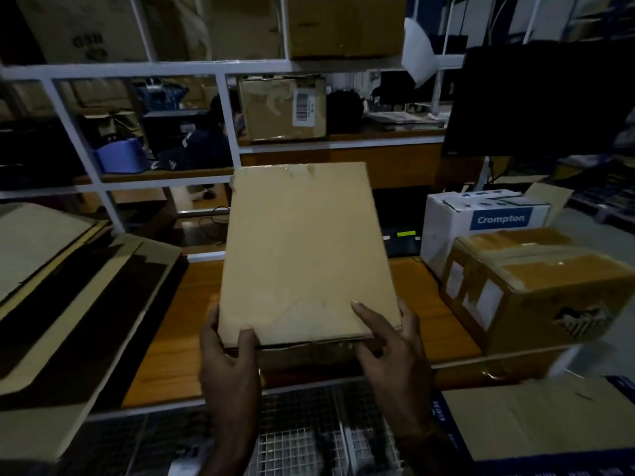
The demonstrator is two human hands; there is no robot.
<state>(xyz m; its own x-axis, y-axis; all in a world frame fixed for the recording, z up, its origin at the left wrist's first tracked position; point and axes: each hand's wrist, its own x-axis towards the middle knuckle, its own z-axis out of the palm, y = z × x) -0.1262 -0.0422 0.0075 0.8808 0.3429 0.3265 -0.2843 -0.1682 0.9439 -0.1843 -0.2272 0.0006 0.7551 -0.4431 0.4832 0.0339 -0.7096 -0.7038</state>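
Flattened cardboard (68, 286) lies at nine o'clock. The left hand (228, 359) grips the near-left corner of the flat cardboard box (305, 249), which is at centre over the wooden table (171, 338). The right hand (391, 352) grips its near-right corner, thumb on top. A taped carton (536, 290) stands at three o'clock.

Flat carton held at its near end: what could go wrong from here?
The left hand and right hand grip the flat carton only at its near edge, so the far end might dip or slip free. Moved rightward, it might bump the taped brown box beside it.
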